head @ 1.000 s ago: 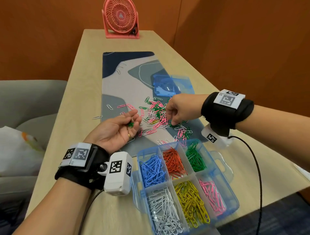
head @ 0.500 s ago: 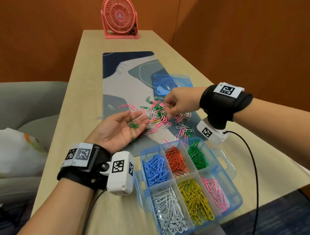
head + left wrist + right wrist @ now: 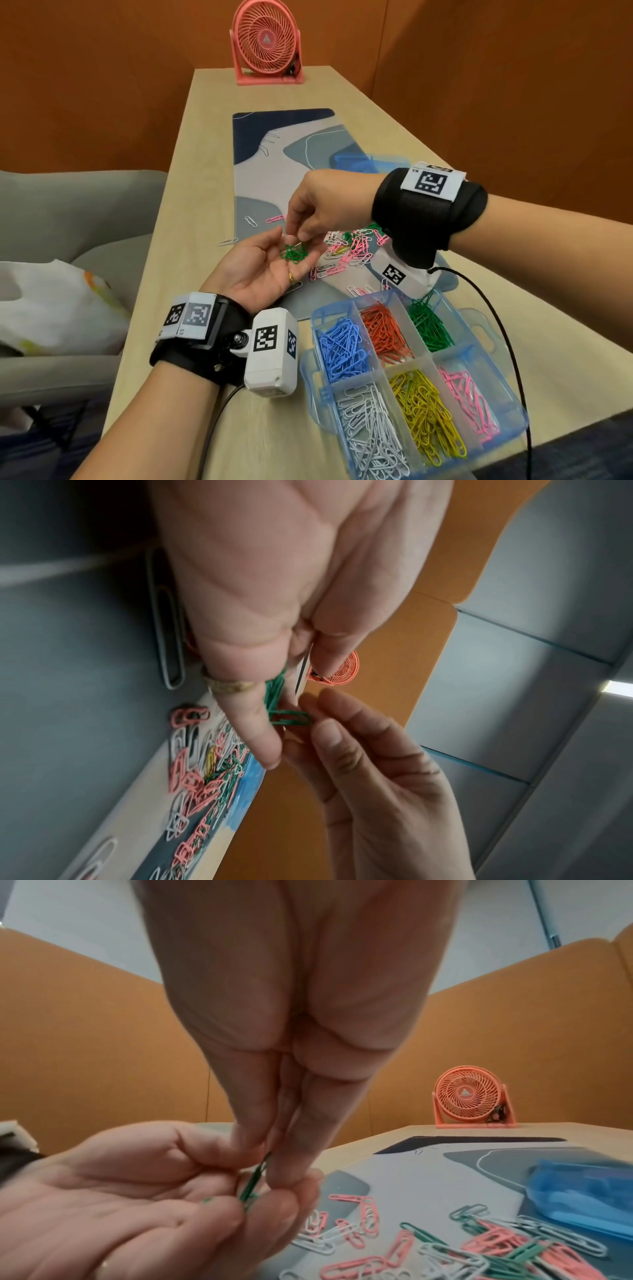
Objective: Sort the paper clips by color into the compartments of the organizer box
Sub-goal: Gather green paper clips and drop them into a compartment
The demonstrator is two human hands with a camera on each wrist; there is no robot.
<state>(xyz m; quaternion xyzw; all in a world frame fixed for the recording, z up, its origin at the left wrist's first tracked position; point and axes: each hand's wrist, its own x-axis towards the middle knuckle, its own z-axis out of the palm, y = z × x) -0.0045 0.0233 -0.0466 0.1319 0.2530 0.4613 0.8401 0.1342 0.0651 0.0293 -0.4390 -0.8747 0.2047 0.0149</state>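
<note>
Right hand (image 3: 322,212) pinches a thin green wire paper clip (image 3: 255,1177) over the cupped, palm-up left hand (image 3: 270,267), where a small green clip bunch (image 3: 294,254) rests loosely; any tilt could spill them onto the mixed pile (image 3: 346,250) on the table – far from the clear blue compartmented organizer box (image 3: 510,425).

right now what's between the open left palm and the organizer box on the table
In the head view, a strip of the desk mat with a few loose white and pink paper clips lies between the left hand and the organizer box.
</note>
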